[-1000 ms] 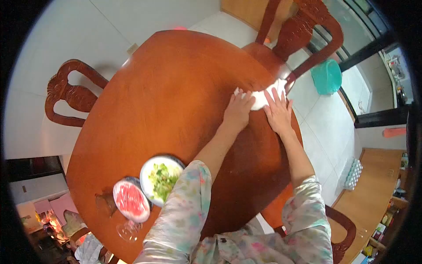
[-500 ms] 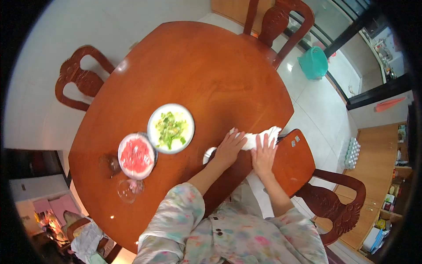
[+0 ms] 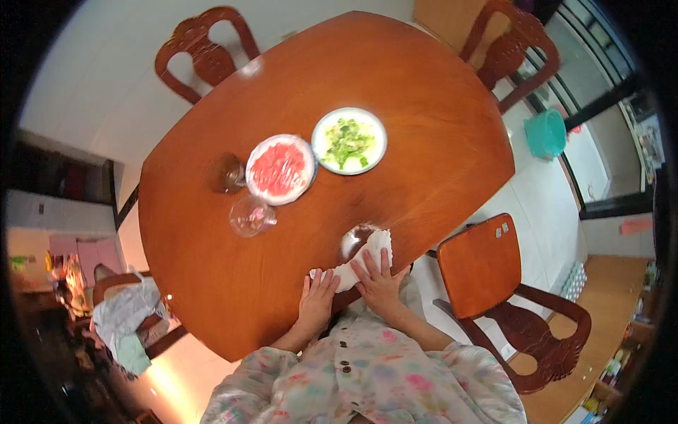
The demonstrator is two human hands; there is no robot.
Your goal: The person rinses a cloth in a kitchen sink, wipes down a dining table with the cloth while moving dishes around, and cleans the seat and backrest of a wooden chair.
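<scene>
A white cloth [image 3: 380, 246] lies at the near edge of the wooden table [image 3: 438, 106]. My left hand [image 3: 319, 297] rests on the cloth's left end, fingers stretched forward. My right hand [image 3: 379, 283] lies flat across its right part with the fingers spread. Both palms face down, and they partly cover the cloth. Beyond the hands stand a plate of chopped green vegetables [image 3: 348, 143] and, to its left, a bowl of red food [image 3: 282, 169] under what looks like clear film.
Left of the red food are a dark glass [image 3: 227, 174] and a clear glass [image 3: 251, 216] lying on its side. A wooden chair [image 3: 480, 265] stands close on the right, with others behind the table. A teal bucket [image 3: 545, 134] is on the floor at right.
Both hands and the cloth have moved left along the near edge, away from the chair on the right. The view has shifted, so the dishes appear farther right and higher.
</scene>
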